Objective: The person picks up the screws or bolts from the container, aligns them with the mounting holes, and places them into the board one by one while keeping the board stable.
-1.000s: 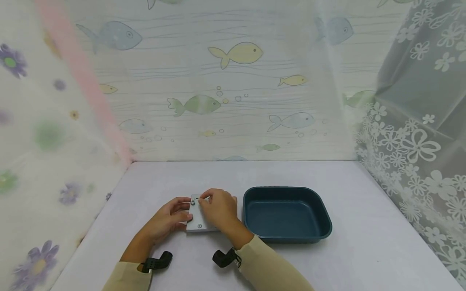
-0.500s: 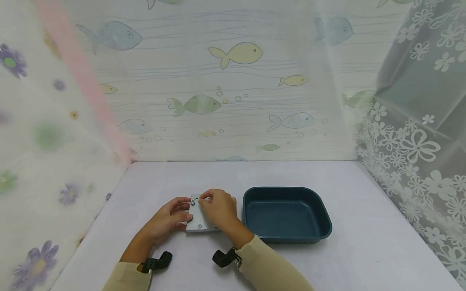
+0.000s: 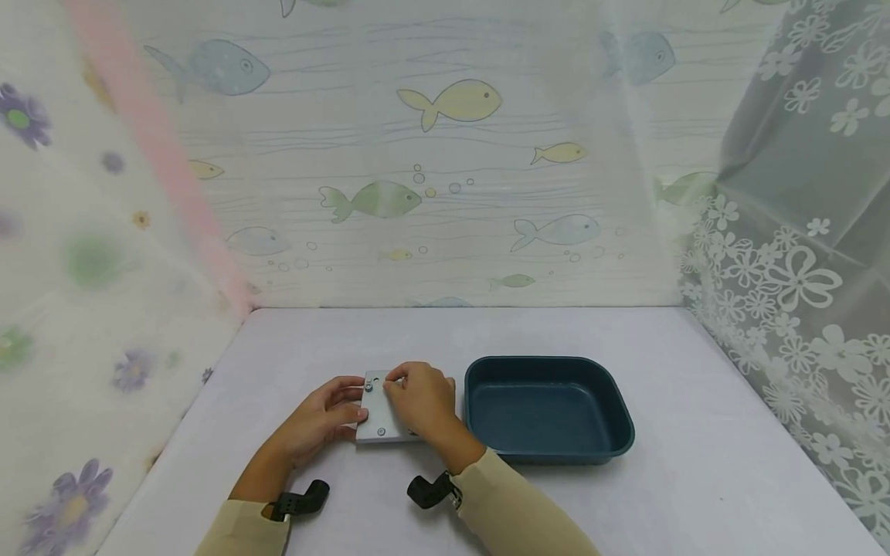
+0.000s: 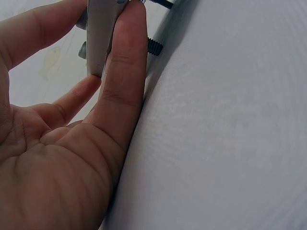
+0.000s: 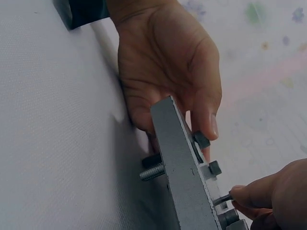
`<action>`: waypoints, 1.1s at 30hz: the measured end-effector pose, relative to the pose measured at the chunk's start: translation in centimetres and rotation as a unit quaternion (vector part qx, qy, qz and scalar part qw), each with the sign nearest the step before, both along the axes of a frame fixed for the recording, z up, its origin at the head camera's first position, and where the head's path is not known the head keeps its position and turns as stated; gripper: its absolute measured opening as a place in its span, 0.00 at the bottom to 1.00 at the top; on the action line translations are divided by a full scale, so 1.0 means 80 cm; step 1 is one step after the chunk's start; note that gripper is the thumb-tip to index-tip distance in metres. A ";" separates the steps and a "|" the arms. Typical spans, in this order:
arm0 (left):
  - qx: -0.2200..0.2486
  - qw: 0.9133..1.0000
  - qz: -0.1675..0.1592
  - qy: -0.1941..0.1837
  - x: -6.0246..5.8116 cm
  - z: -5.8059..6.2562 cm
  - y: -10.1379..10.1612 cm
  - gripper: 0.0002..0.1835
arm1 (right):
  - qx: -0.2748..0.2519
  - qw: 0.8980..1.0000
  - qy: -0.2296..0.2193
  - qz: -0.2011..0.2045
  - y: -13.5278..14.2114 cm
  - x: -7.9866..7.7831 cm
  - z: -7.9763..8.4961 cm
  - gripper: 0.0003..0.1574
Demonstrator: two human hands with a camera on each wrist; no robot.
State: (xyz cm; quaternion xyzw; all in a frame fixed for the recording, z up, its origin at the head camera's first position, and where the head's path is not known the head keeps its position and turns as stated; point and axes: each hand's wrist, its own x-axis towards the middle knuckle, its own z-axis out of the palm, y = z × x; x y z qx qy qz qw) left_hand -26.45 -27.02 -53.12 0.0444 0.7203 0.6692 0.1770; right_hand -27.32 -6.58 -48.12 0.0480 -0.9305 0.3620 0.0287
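Note:
A thick light-grey metal plate (image 3: 378,413) with bolts in it is held a little above the table, left of the tray. My left hand (image 3: 323,417) grips its left edge, thumb on top and fingers beneath, as the left wrist view shows along the plate's edge (image 4: 99,40). A threaded bolt end (image 4: 154,47) sticks out below. My right hand (image 3: 420,398) bends over the top face; in the right wrist view its thumb and finger pinch a small screw (image 5: 222,198) with a thin shank, its head hidden by the fingertips. Bolt heads (image 5: 215,167) stand beside it.
A dark teal rectangular tray (image 3: 549,455) stands just right of the plate, close to the right forearm. White cloth covers the table (image 3: 695,479). A fish-print curtain (image 3: 452,170) hangs behind, a lace curtain (image 3: 799,293) at the right.
The right fingertips have shifted slightly right over the plate, away from its far left corner. The left hand, plate and tray stay where they were.

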 end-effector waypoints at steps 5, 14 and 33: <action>-0.001 1.000 -0.001 0.002 0.000 0.000 -0.001 0.38 | 0.022 1.000 0.007 0.000 -0.001 -0.001 -0.003 0.06; 0.007 1.000 -0.002 0.003 0.000 -0.002 0.000 0.37 | 0.067 0.998 0.014 -0.001 -0.003 0.002 -0.004 0.08; -0.089 0.996 0.000 0.021 0.002 0.005 -0.011 0.37 | 0.116 0.987 0.063 0.092 0.080 0.023 0.069 0.19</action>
